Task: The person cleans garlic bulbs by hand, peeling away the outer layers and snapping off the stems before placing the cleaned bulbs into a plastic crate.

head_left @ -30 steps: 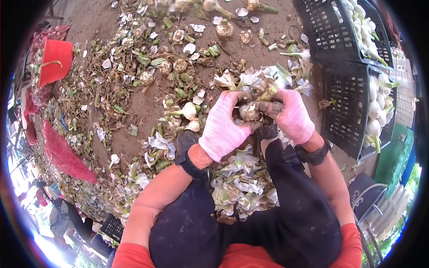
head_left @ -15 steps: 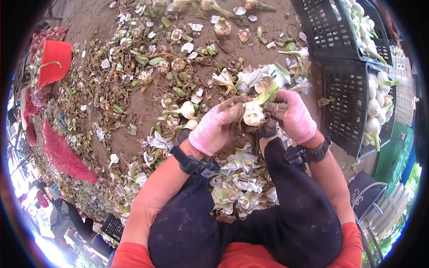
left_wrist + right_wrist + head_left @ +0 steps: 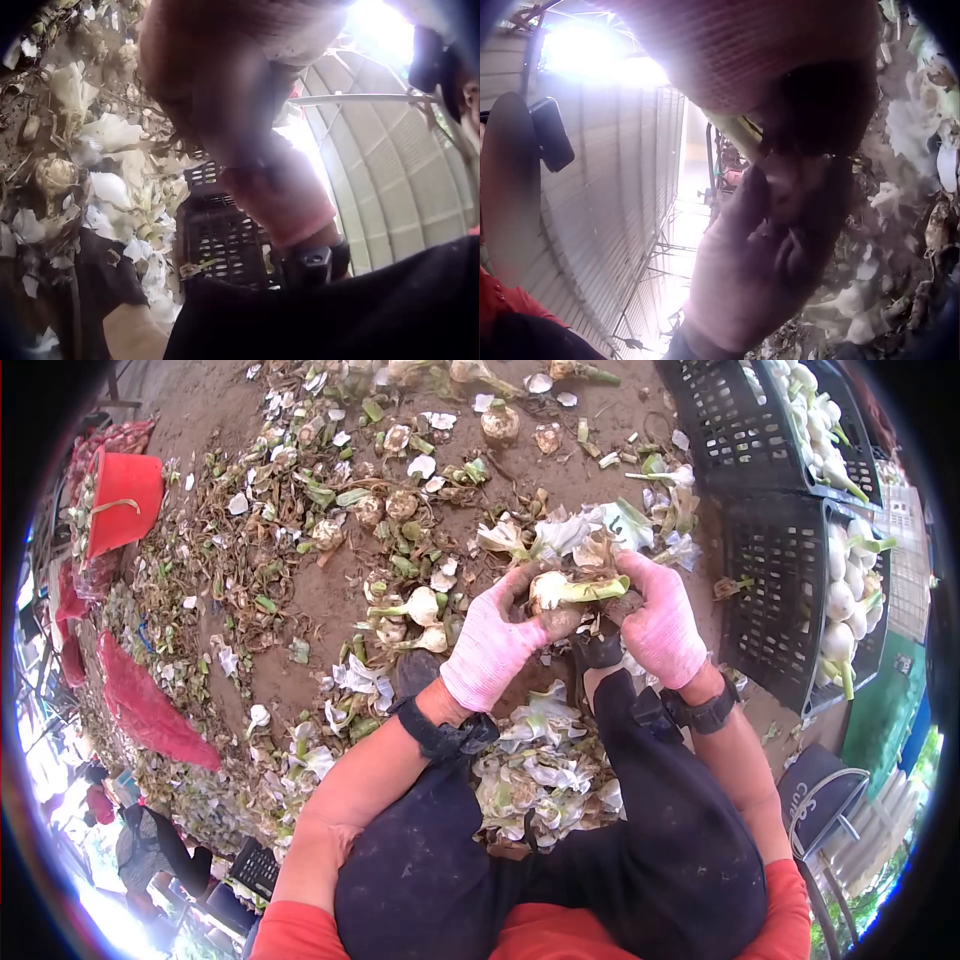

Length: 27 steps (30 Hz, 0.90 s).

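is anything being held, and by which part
A round, whitish bulb with a green stem: the pink-gloved left hand grips the bulb; whether the right hand pinches the stem is unclear.

Pink-gloved right hand [image 3: 279, 196], black crate [image 3: 225, 241] beyond, pale peelings [image 3: 109, 189] on soil [image 3: 13, 129]

narrow soil gap [image 3: 708, 545], husks [image 3: 630, 526] left, crates [image 3: 775, 595] right

Bright daylight lit the gripped bulb [image 3: 550, 592] clearly in the head view; away from the grip, lines bowed towards a black, round border, with white glare at lower left. Both wrist views were hazier, the near left hand [image 3: 225, 67] and right hand [image 3: 780, 60] shadowed and blurred, blown-out light beyond the grip.
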Motion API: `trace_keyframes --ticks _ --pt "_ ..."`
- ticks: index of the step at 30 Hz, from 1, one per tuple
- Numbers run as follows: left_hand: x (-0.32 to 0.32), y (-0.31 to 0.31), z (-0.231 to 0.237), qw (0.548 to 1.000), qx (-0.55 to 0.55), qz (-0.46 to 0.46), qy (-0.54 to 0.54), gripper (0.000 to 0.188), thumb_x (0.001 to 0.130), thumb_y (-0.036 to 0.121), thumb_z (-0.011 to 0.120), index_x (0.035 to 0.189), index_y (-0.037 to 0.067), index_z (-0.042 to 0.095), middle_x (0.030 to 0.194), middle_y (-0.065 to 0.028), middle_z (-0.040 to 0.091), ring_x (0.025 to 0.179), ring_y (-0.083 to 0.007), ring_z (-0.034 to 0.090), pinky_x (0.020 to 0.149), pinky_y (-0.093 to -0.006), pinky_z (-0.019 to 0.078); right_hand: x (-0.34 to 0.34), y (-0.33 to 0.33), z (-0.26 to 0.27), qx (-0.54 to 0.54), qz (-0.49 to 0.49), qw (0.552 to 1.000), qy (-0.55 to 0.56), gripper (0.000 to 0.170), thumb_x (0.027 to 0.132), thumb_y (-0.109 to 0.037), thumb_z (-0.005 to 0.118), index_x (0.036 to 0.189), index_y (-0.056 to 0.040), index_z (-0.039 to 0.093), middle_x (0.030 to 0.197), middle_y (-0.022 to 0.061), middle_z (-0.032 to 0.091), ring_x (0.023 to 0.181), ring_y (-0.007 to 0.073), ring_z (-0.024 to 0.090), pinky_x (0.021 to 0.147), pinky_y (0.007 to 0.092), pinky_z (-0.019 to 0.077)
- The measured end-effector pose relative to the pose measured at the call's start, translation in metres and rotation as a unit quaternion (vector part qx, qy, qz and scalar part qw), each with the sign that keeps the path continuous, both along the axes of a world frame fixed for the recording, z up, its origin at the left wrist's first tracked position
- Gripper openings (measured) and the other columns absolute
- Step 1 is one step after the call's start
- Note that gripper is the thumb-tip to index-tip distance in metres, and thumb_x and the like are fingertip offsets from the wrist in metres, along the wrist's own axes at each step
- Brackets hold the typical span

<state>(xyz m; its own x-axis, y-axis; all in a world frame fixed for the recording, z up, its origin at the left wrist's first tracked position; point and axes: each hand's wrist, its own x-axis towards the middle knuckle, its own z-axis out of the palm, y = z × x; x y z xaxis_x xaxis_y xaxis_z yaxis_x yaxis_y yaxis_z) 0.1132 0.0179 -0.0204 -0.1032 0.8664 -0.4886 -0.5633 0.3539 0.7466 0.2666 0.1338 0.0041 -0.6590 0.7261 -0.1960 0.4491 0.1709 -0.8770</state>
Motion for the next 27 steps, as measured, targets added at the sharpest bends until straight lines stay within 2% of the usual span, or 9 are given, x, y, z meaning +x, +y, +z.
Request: trace_keyframes --ticks 3,9,12,17,20,23,24,26,27 --pt "0.002 -0.002 0.005 0.996 0.001 0.020 -0.086 0.073 0.083 0.016 0.074 0.141 -0.004 0.034 0.122 -0.0124 0.059 0.110 -0.0192 0.061 0.088 -0.0325 0.0530 0.000 0.007 -0.001 -0.009 0.002 1.000 -0.003 0.016 0.079 -0.001 0.062 0.095 0.0023 0.065 0.089 0.0208 0.067 0.086 0.0366 0.065 0.076 0.0396 0.0498" --pt "0.003 -0.006 0.005 0.994 -0.001 0.012 -0.111 0.076 0.084 0.020 0.075 0.143 -0.003 0.032 0.127 -0.0115 0.056 0.112 -0.0193 0.060 0.095 -0.0349 0.0503 -0.004 0.011 -0.025 0.059 0.020 0.997 -0.037 0.016 0.076 0.000 0.058 0.091 0.0019 0.064 0.088 0.0203 0.064 0.087 0.0379 0.063 0.078 0.0410 0.0493" --pt "0.011 -0.007 0.016 0.997 0.056 -0.043 -0.019 0.076 0.083 0.020 0.075 0.143 -0.002 0.033 0.127 -0.0093 0.056 0.111 -0.0157 0.058 0.095 -0.0327 0.0488 0.019 0.034 -0.076 0.171 -0.069 0.975 -0.126 0.021 0.074 0.004 0.053 0.092 0.0011 0.064 0.090 0.0198 0.063 0.089 0.0399 0.060 0.081 0.0424 0.0483" --pt "0.001 -0.003 0.017 0.995 0.029 -0.065 -0.068 0.076 0.084 0.027 0.073 0.143 0.000 0.035 0.133 -0.0067 0.051 0.118 -0.0166 0.052 0.099 -0.0301 0.0429 0.037 0.037 -0.036 0.200 0.057 0.967 -0.146 0.048 0.068 0.011 0.046 0.113 0.0002 0.060 0.111 0.0188 0.061 0.103 0.0373 0.059 0.092 0.0405 0.0466" --pt "0.002 -0.004 0.009 0.997 0.043 -0.047 -0.053 0.077 0.083 0.025 0.073 0.144 -0.001 0.033 0.131 -0.0057 0.051 0.121 -0.0160 0.049 0.100 -0.0312 0.0419 0.024 0.032 0.006 -0.156 -0.009 0.988 0.000 0.047 0.078 0.003 0.062 0.125 0.0002 0.055 0.123 0.0168 0.060 0.101 0.0265 0.063 0.087 0.0345 0.0492" --pt "0.006 -0.005 0.001 0.999 0.051 -0.019 -0.005 0.075 0.082 0.023 0.073 0.142 -0.001 0.034 0.133 -0.0055 0.049 0.124 -0.0152 0.047 0.101 -0.0317 0.0415 0.007 0.024 0.044 -0.246 0.060 0.966 -0.046 0.041 0.080 -0.008 0.071 0.119 0.0010 0.060 0.111 0.0146 0.066 0.090 0.0205 0.065 0.082 0.0326 0.0502" --pt "0.006 -0.004 0.002 0.998 0.051 -0.021 -0.005 0.075 0.082 0.023 0.073 0.142 -0.001 0.034 0.133 -0.0055 0.049 0.124 -0.0152 0.047 0.101 -0.0317 0.0415 0.007 0.022 0.037 -0.246 0.058 0.966 -0.046 0.041 0.080 -0.008 0.071 0.119 0.0010 0.060 0.111 0.0146 0.066 0.090 0.0205 0.065 0.082 0.0326 0.0502" --pt "0.004 -0.004 0.004 0.999 0.044 -0.001 -0.028 0.067 0.082 0.010 0.072 0.138 -0.003 0.038 0.129 -0.0132 0.052 0.117 -0.0181 0.053 0.099 -0.0326 0.0454 0.008 0.017 0.015 -0.058 0.090 0.994 0.014 0.033 0.079 -0.008 0.073 0.110 0.0015 0.065 0.097 0.0110 0.070 0.083 0.0186 0.065 0.079 0.0331 0.0508" --pt "0.004 -0.005 0.004 0.999 0.044 -0.001 -0.027 0.067 0.082 0.010 0.072 0.138 -0.003 0.038 0.129 -0.0132 0.052 0.117 -0.0181 0.053 0.099 -0.0326 0.0454 0.003 0.013 0.023 -0.077 0.060 0.995 0.010 0.026 0.078 -0.009 0.073 0.101 0.0016 0.068 0.091 0.0106 0.070 0.083 0.0185 0.066 0.077 0.0332 0.0508"
